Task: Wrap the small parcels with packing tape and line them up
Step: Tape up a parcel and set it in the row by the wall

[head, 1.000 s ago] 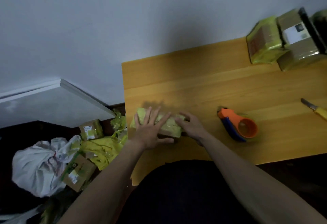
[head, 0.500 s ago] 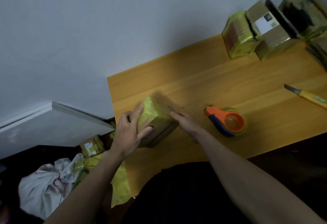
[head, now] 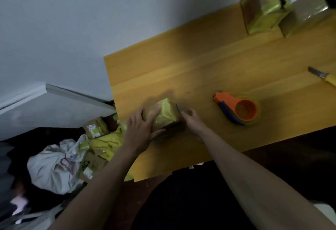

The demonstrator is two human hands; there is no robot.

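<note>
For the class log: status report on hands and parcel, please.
Left hand grips yellow parcel; right hand against its right side. Parcel on table. Tape dispenser idle, clear of it.

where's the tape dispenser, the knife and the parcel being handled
tape dispenser (head: pixel 243 109): head view, on its orange hub.
knife (head: pixel 330 79): head view, on its yellow handle.
parcel (head: pixel 166 114): head view, on its yellow-taped top face.

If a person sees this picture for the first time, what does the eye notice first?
First, the two hands near the table's left end: the left hand grips a small parcel in yellow-green wrap, and the right hand touches its other side. Next, the orange tape dispenser lies to their right on the wooden table. Wrapped parcels stand at the far right corner.
</note>
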